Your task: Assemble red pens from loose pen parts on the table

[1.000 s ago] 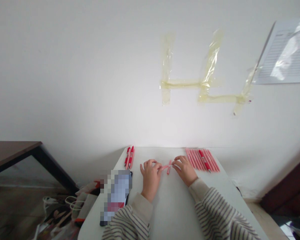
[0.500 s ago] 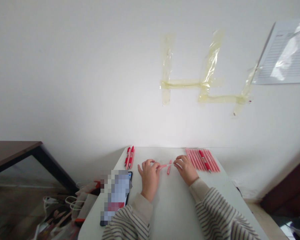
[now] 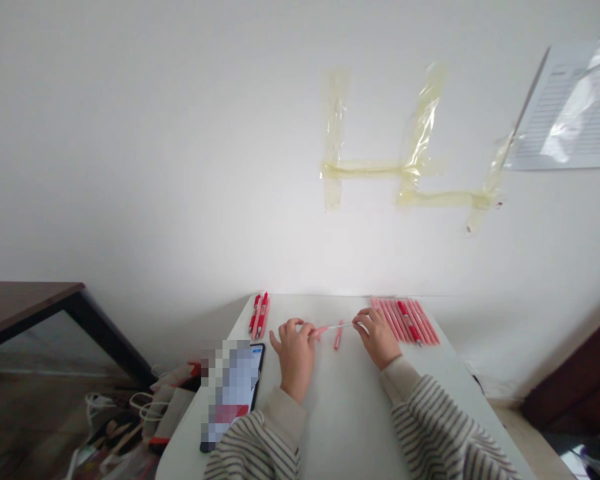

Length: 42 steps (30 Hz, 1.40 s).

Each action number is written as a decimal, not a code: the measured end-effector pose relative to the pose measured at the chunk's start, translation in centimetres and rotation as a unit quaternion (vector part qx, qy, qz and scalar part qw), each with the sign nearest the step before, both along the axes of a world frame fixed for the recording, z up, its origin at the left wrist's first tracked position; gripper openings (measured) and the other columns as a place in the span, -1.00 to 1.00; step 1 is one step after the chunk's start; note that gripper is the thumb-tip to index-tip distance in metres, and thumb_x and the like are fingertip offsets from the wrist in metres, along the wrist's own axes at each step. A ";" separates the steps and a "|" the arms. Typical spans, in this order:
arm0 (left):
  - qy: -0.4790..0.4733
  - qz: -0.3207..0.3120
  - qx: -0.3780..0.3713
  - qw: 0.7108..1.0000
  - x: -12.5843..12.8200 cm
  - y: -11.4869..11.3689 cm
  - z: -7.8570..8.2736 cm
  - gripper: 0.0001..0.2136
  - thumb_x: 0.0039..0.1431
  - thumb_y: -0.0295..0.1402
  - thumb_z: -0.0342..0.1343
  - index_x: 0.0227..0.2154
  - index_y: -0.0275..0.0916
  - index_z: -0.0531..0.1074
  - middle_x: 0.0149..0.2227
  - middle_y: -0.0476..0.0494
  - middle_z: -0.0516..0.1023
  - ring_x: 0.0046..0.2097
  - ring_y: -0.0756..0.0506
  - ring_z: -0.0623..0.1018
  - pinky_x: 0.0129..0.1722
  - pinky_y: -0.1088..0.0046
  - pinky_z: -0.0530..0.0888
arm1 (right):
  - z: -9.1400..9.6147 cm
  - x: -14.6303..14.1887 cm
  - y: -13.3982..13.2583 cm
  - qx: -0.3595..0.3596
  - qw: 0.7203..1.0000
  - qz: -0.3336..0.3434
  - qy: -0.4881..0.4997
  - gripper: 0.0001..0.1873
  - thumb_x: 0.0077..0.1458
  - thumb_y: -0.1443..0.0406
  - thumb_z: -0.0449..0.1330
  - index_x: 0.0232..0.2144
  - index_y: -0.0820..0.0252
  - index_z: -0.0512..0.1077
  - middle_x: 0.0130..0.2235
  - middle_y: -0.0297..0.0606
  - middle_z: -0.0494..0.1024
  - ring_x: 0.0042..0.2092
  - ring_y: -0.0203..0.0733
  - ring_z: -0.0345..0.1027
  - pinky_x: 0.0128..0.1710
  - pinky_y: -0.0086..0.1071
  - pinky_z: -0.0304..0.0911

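Observation:
Over the white table (image 3: 345, 413) my left hand (image 3: 293, 353) pinches a short pink pen barrel (image 3: 321, 330) by its end. My right hand (image 3: 377, 337) pinches the far end of a thin white refill (image 3: 343, 326) that stretches from that barrel. Both hands hover just above the tabletop, a hand's width apart. A loose pink pen part (image 3: 337, 335) lies on the table between them. To the right of my right hand lies a row of several pink pens (image 3: 407, 321). Left of my left hand lie a few red and pink pens (image 3: 259, 314).
A phone (image 3: 233, 393) with a blurred screen lies at the table's left edge. The white wall behind carries yellowed tape strips (image 3: 405, 170) and a printed sheet (image 3: 570, 110). A dark desk (image 3: 25, 310) stands at the left, with bags and cables (image 3: 130, 420) on the floor.
My hands have drawn apart: the left moved left with the barrel, the right moved right, and more of the white refill shows between them.

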<state>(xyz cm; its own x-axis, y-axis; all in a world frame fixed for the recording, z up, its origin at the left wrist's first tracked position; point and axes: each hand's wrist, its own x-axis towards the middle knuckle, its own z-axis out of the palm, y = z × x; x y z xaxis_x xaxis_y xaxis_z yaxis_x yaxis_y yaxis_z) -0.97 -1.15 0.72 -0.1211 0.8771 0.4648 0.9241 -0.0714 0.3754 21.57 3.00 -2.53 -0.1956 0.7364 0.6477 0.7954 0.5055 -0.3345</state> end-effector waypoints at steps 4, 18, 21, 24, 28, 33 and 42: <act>0.009 0.004 0.001 1.000 -0.1 -0.1 0.1 -0.88 0.19 -0.28 0.16 -0.25 0.02 0.58 -0.04 -0.06 0.48 0.06 -0.20 0.37 0.25 -0.19 0.09 | -0.1 0.1 0.1 0.000 1.000 -0.002 0.009 -0.84 0.30 0.31 0.11 -0.24 0.11 0.51 -0.13 -0.14 0.50 -0.07 -0.06 0.40 -0.03 -0.13 0.39; 0.010 0.019 -0.010 1.000 -0.2 -0.2 0.4 -0.84 0.24 -0.25 0.09 -0.24 0.01 0.58 -0.05 -0.09 0.48 0.05 -0.20 0.37 0.25 -0.16 0.08 | 0.1 0.4 0.1 0.023 0.999 -0.002 0.025 -0.84 0.29 0.30 0.11 -0.24 0.13 0.51 -0.15 -0.13 0.49 -0.07 -0.03 0.35 -0.03 -0.11 0.37; 0.014 0.027 -0.010 0.999 -0.2 -0.2 0.5 -0.84 0.25 -0.25 0.08 -0.23 0.00 0.58 -0.05 -0.09 0.49 0.04 -0.20 0.37 0.24 -0.14 0.08 | 0.0 0.4 0.2 0.024 0.999 -0.001 0.027 -0.84 0.29 0.30 0.11 -0.24 0.12 0.51 -0.16 -0.14 0.49 -0.07 -0.03 0.35 -0.02 -0.11 0.36; 0.021 0.034 -0.006 0.999 -0.3 -0.2 0.6 -0.83 0.26 -0.25 0.07 -0.23 -0.02 0.57 -0.06 -0.10 0.49 0.03 -0.21 0.38 0.24 -0.13 0.10 | -0.1 0.4 0.2 0.024 0.999 -0.002 0.026 -0.84 0.29 0.29 0.11 -0.24 0.13 0.51 -0.16 -0.13 0.49 -0.07 -0.04 0.35 -0.03 -0.11 0.36; 0.044 0.054 -0.005 0.998 -0.3 -0.2 0.6 -0.78 0.28 -0.23 0.02 -0.25 -0.07 0.58 -0.07 -0.14 0.50 0.01 -0.22 0.39 0.22 -0.11 0.12 | -0.1 0.3 0.2 0.029 0.999 -0.004 0.024 -0.85 0.29 0.28 0.12 -0.25 0.11 0.51 -0.17 -0.14 0.49 -0.08 -0.04 0.36 -0.04 -0.11 0.37; 0.078 0.091 -0.010 0.993 -0.7 -0.2 0.8 -0.74 0.29 -0.26 -0.03 -0.24 -0.12 0.58 -0.08 -0.16 0.50 -0.01 -0.22 0.39 0.19 -0.06 0.16 | 0.0 0.3 0.1 0.029 0.999 0.002 0.027 -0.85 0.29 0.29 0.12 -0.26 0.12 0.50 -0.16 -0.14 0.49 -0.08 -0.04 0.37 -0.02 -0.09 0.37; 0.144 0.125 -0.017 0.981 -1.2 -0.5 1.0 -0.71 0.30 -0.29 -0.06 -0.26 -0.16 0.60 -0.11 -0.19 0.50 0.03 -0.25 0.36 0.24 -0.15 0.06 | 0.0 0.1 0.0 0.028 0.999 -0.001 0.026 -0.84 0.28 0.31 0.12 -0.27 0.11 0.51 -0.16 -0.15 0.50 -0.07 -0.03 0.36 0.03 -0.04 0.33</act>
